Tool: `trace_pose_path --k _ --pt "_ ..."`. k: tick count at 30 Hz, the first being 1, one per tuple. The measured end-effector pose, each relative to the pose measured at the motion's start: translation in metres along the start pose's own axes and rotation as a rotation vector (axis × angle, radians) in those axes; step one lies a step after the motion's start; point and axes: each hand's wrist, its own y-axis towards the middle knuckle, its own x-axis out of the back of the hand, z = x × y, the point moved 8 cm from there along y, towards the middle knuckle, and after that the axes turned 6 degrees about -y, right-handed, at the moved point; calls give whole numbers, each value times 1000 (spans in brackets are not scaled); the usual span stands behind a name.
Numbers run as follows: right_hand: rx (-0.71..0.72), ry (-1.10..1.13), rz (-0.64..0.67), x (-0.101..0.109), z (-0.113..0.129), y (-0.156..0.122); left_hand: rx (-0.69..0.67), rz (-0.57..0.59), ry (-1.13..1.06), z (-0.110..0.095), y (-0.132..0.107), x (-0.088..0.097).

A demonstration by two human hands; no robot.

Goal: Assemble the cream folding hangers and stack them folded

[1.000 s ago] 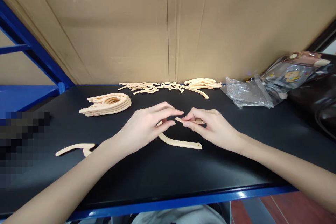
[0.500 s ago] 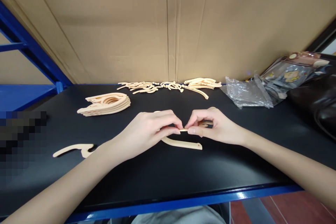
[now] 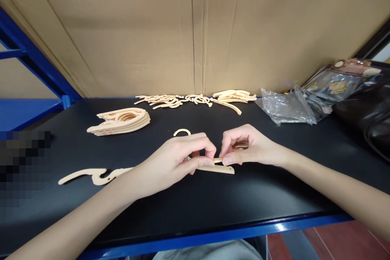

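Above the black tabletop, my left hand (image 3: 183, 156) and my right hand (image 3: 248, 146) pinch a slim beige plastic hanger piece (image 3: 217, 160) between them; most of it is hidden by the fingers. Just below lies a beige hanger arm (image 3: 224, 168) with a small hole at its right end. Beyond my left hand a curved hanger hook (image 3: 182, 131) shows. Another notched hanger arm (image 3: 81, 174) lies at the left, partly covered by my left forearm. Part of a beige piece (image 3: 242, 145) is visible inside my curled right hand.
A stack of folded beige hangers (image 3: 122, 122) stands at the left. Along the back lie loose thin arms (image 3: 161, 100), small hooks (image 3: 199, 99) and wider arms (image 3: 234, 97). Clear plastic bags (image 3: 286, 107) and a dark bag (image 3: 365, 109) sit at the right, before a cardboard wall (image 3: 137, 28).
Both hands have come slightly lower and nearer, with the piece still between them. The fingertips are a little farther apart. More of the hook and of the left hanger arm shows.
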Motion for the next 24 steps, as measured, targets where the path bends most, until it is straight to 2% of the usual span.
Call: trace_pose_path --k 5,7,13,18,24 --pt "15 -110 -68 5 1 1 -36 -153 116 0 -1 10" --pt "19 -116 -73 5 1 1 -44 -177 123 1 -2 10" --pt "26 -86 -52 3 -1 2 -58 -66 174 1 -2 0" --pt "16 -51 -26 0 -3 3 -78 -22 192 -3 -3 -3" --pt "31 -49 -29 1 0 3 -94 -54 243 -6 -4 -1"
